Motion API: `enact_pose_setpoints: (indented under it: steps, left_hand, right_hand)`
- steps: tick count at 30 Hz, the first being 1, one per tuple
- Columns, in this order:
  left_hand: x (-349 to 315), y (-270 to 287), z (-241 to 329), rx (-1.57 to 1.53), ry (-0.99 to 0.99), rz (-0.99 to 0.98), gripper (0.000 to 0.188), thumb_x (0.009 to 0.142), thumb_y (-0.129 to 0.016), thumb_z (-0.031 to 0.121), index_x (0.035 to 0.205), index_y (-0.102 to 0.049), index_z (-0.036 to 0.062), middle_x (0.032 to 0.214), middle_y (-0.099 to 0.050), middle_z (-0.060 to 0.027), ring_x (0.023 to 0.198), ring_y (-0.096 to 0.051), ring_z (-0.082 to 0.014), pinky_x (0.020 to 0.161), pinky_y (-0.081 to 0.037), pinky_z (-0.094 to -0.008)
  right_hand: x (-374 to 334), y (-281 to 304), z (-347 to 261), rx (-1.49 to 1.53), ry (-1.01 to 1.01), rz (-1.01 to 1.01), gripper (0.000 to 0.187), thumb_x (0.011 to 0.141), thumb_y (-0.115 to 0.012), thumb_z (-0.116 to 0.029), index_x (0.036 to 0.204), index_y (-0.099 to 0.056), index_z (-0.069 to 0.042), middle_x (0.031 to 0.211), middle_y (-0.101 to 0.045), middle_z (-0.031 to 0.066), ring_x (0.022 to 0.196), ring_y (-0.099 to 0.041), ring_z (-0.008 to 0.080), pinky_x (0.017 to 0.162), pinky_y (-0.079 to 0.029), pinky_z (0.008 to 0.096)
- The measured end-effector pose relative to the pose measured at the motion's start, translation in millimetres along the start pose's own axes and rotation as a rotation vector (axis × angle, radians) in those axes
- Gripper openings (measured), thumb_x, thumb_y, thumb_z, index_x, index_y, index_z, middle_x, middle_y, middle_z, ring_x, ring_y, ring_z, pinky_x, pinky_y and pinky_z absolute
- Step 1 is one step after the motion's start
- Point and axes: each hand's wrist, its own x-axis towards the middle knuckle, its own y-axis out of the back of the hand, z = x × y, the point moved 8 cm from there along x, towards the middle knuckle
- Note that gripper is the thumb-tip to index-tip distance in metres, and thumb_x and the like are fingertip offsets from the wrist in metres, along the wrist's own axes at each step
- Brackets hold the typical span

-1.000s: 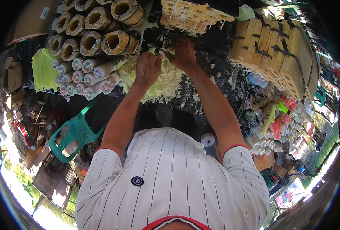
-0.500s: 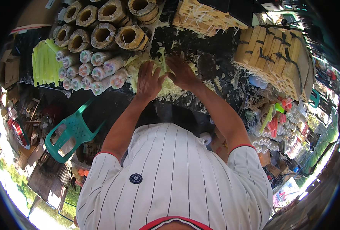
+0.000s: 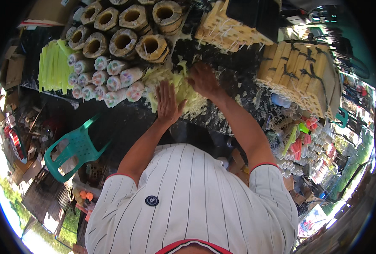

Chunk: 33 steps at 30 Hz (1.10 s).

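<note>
A heap of pale yellow-green shreds and crumbs (image 3: 180, 84) lies on the dark tabletop (image 3: 188, 51). My left hand (image 3: 167, 101) rests flat on its near left part, fingers straight and the thumb out to the side. Against the right edge of the heap is my right hand (image 3: 203, 79), slightly cupped, its fingertips partly lost in shadow. A pale green scrap (image 3: 183, 65) sticks up at the far side of the heap, between the two hands. No held object shows in either hand.
Left of the heap are stacked white plastic-wrapped rolls (image 3: 111, 82), thick hollow brown tubes (image 3: 124, 40) and yellow-green strips (image 3: 54, 65). Bundled tan tubes with white strings (image 3: 298, 72) stand right; another tan block (image 3: 226, 25) stands behind. A green plastic chair (image 3: 75, 150) is lower left.
My hands have moved farther apart, the left one nearer to me and the right one to the heap's right edge. The heap looks more gathered together. The whole view has shifted slightly.
</note>
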Motion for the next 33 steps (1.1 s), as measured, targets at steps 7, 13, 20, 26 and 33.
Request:
enact_pose_setpoints:
  steps: [7, 13, 20, 26, 33]
  left_hand:
    - [35, 19, -29, -0.008, 0.218, 0.220, 0.103, 0.100, -0.067, 0.054, 0.164, -0.018, -0.0105, 0.167, -0.016, -0.0424, 0.158, -0.013, -0.0590, 0.128, -0.014, -0.0694]
    - [43, 7, -40, -0.020, 0.417, 0.136, 0.109, 0.099, -0.060, 0.069, 0.162, -0.025, -0.0111, 0.168, -0.015, -0.0426, 0.160, -0.007, -0.0567, 0.129, -0.011, -0.0673]
    - [30, 16, -10, 0.011, 0.259, 0.157, 0.100, 0.091, -0.076, 0.058, 0.154, -0.037, -0.0091, 0.155, -0.040, -0.0354, 0.147, -0.036, -0.0530, 0.120, -0.029, -0.0636]
    - [26, 27, 0, -0.080, 0.128, 0.224, 0.092, 0.090, -0.082, 0.046, 0.152, -0.041, -0.0092, 0.153, -0.043, -0.0337, 0.142, -0.042, -0.0538, 0.117, -0.034, -0.0637]
    - [-42, 27, -30, -0.006, 0.272, 0.190, 0.094, 0.094, -0.078, 0.043, 0.155, -0.034, -0.0129, 0.160, -0.034, -0.0371, 0.151, -0.030, -0.0574, 0.125, -0.022, -0.0667]
  right_hand:
    - [41, 0, 29, -0.036, 0.196, 0.101, 0.034, 0.100, -0.069, -0.034, 0.108, -0.069, -0.001, 0.114, -0.065, 0.0173, 0.118, -0.059, 0.0389, 0.103, -0.050, 0.0498]
    - [57, -36, 38, -0.207, 0.352, -0.123, 0.027, 0.103, -0.061, -0.031, 0.095, -0.072, -0.008, 0.100, -0.065, 0.0107, 0.102, -0.060, 0.0308, 0.093, -0.050, 0.0452]
    - [21, -19, 28, -0.057, 0.110, -0.097, 0.022, 0.096, -0.073, -0.029, 0.103, -0.074, -0.008, 0.095, -0.066, 0.0077, 0.102, -0.065, 0.0331, 0.085, -0.053, 0.0505]
    - [59, 9, -61, 0.199, 0.351, 0.206, 0.036, 0.096, -0.074, -0.034, 0.112, -0.072, -0.002, 0.127, -0.065, 0.0164, 0.119, -0.064, 0.0355, 0.097, -0.051, 0.0519]
    - [49, -29, -67, -0.041, 0.211, -0.320, 0.041, 0.096, -0.073, -0.037, 0.123, -0.073, -0.006, 0.133, -0.065, 0.0157, 0.129, -0.060, 0.0370, 0.110, -0.046, 0.0543]
